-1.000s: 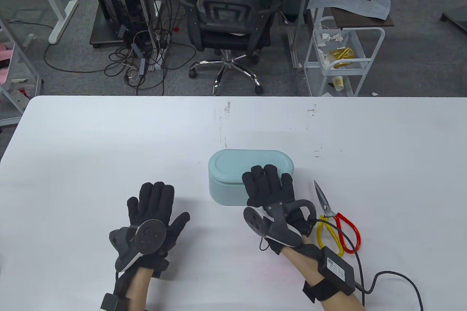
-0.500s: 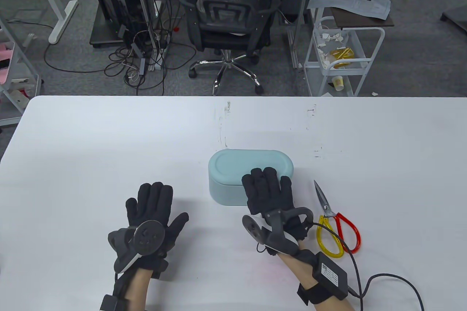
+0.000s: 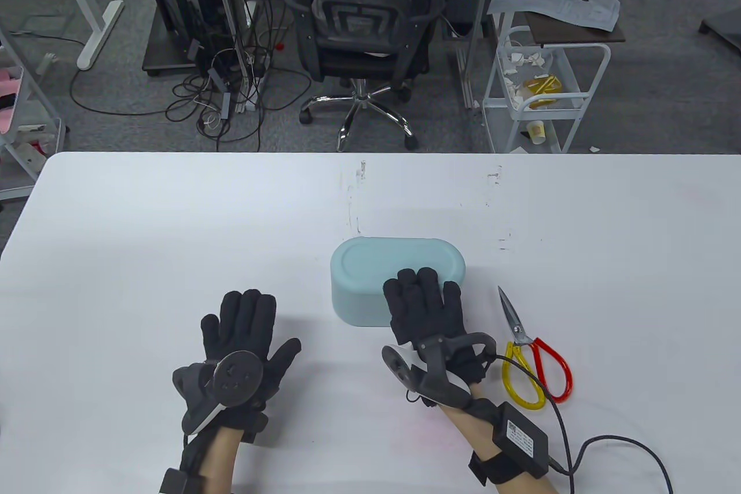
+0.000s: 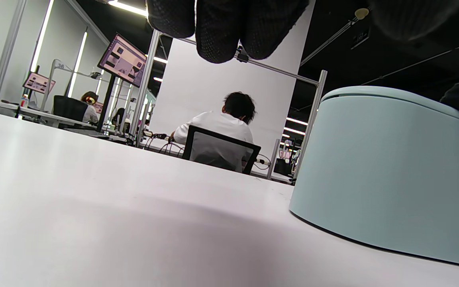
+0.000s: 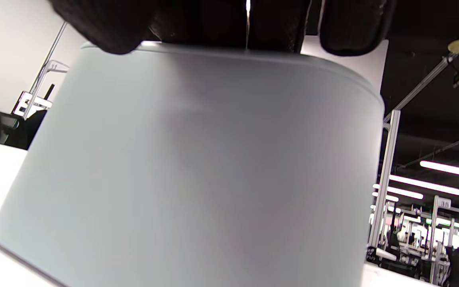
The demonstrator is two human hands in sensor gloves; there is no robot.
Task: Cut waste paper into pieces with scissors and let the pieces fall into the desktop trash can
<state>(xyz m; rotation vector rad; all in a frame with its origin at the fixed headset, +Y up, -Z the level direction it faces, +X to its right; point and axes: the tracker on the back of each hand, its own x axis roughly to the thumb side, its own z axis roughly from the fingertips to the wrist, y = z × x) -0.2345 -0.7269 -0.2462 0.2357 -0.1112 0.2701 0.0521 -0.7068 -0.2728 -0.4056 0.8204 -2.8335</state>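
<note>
A pale teal oval trash can (image 3: 370,280) stands mid-table with its lid down. My right hand (image 3: 422,288) lies on the near right part of the lid, fingers straight and pressing flat. The right wrist view shows the can's wall (image 5: 205,167) close up, with my fingertips (image 5: 229,20) over its top edge. My left hand (image 3: 246,314) rests flat on the table left of the can, holding nothing; its fingertips (image 4: 221,28) hang above the tabletop, the can (image 4: 389,171) to their right. Scissors (image 3: 529,343) with one yellow and one red handle lie shut just right of my right hand. No waste paper shows on the table.
A cable (image 3: 613,447) runs from my right wrist unit across the near right of the white table (image 3: 145,227). Beyond the far edge stand an office chair (image 3: 365,25) and a white cart (image 3: 538,83) with printed paper on top.
My right hand has pressed the lid down flush with the can's body, and its wrist has drifted slightly left and nearer. The left hand and the scissors have not moved.
</note>
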